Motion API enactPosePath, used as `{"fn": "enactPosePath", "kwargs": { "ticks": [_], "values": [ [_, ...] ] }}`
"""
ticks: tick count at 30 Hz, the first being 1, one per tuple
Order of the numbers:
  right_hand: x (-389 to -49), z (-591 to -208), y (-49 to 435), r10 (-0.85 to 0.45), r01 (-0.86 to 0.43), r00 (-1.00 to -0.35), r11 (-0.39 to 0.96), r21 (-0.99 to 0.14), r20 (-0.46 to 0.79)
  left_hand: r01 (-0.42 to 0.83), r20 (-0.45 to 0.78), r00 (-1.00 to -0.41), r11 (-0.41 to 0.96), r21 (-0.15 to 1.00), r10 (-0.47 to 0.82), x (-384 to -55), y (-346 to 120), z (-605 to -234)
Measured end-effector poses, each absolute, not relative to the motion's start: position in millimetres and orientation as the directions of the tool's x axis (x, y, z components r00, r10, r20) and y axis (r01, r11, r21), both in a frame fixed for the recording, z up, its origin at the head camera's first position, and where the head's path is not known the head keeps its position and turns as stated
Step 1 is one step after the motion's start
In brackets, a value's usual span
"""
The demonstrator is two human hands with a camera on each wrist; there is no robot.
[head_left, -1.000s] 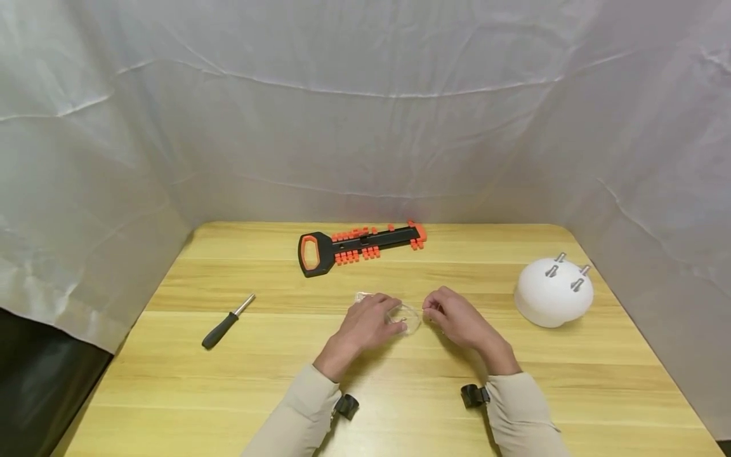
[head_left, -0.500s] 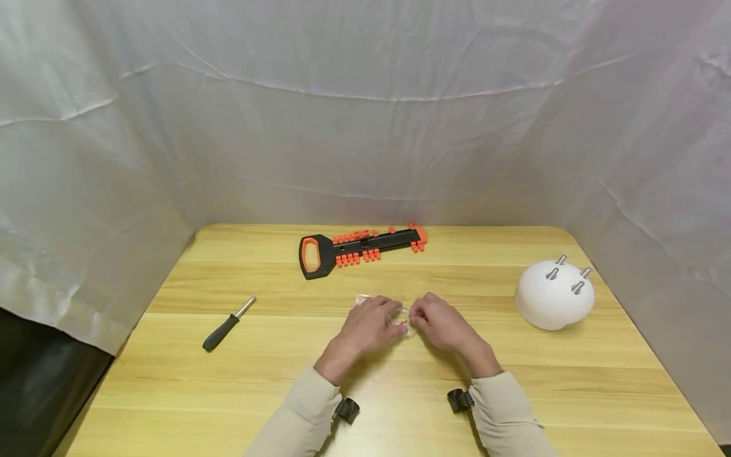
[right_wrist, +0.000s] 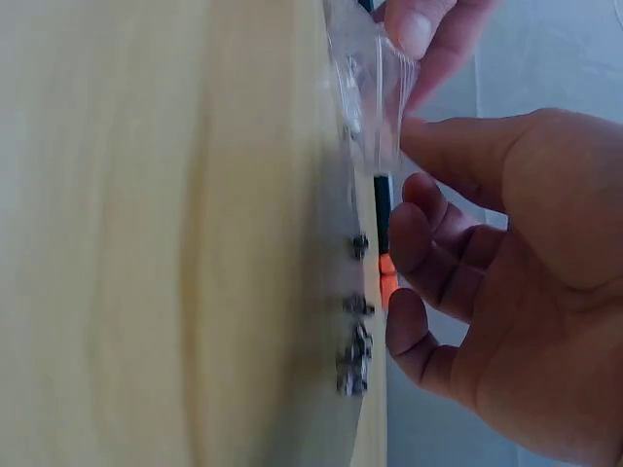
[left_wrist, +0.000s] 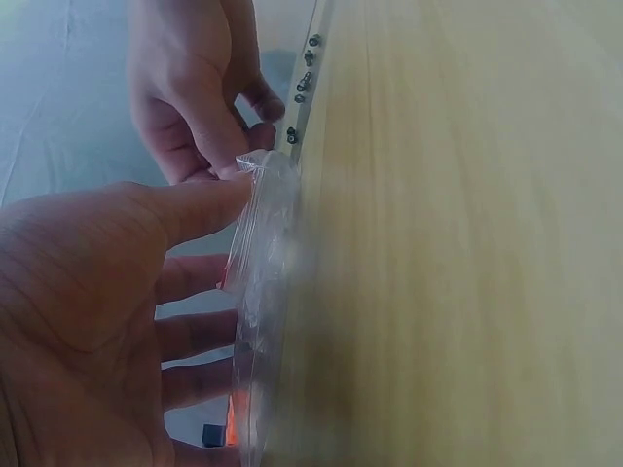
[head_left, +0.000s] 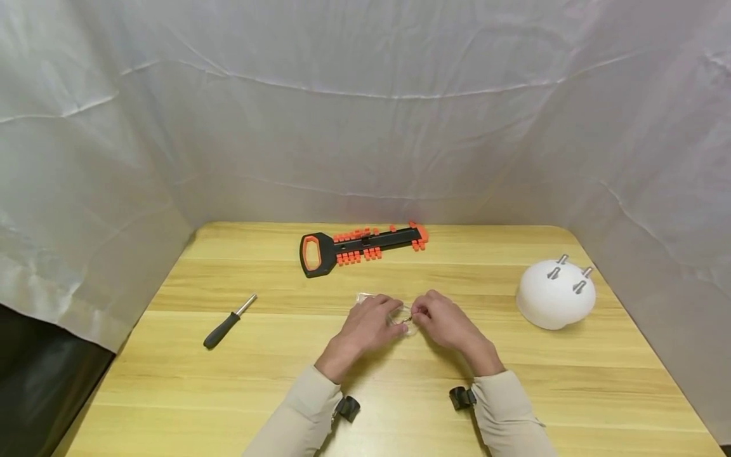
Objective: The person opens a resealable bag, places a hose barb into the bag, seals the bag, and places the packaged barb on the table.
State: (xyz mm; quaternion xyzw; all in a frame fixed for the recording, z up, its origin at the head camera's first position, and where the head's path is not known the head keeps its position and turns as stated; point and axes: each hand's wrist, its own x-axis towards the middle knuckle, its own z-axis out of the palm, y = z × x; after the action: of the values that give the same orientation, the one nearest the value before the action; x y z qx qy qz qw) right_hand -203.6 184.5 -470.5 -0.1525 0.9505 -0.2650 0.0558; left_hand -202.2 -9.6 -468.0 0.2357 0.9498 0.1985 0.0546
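A clear plastic bag [left_wrist: 258, 263] is held near the middle of the table, with small dark bits showing in it in the head view. My left hand [head_left: 371, 322] grips it, thumb on one side and fingers on the other. At the bag's ribbed edge [right_wrist: 389, 97], my right hand [head_left: 448, 322] has its thumb against the plastic and its other fingers curled; the index fingertip is hidden, and the two seem to pinch the edge. Several small dark screws [right_wrist: 358, 306] lie on the table beside the right hand.
A screwdriver [head_left: 230, 322] with a black handle lies to the left. Behind the hands is a black tool holder [head_left: 365, 244] with orange clips and a handle loop. A white rounded object [head_left: 554, 295] with metal pegs stands at the right. Grey cloth [head_left: 365, 127] hangs around the table.
My right hand has moved left, closer to the left hand, over the near part of the bag. The left hand has kept its place and its hold.
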Motion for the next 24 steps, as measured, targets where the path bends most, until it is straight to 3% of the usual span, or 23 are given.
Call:
{"fn": "enactPosePath", "kwargs": {
  "ticks": [24],
  "values": [
    [-208,-470,240,-0.223,-0.179,-0.975,0.804,-0.566,-0.008,0.391,-0.050,-0.891,0.818,0.422,0.451,-202,-7,-468]
  ]
}}
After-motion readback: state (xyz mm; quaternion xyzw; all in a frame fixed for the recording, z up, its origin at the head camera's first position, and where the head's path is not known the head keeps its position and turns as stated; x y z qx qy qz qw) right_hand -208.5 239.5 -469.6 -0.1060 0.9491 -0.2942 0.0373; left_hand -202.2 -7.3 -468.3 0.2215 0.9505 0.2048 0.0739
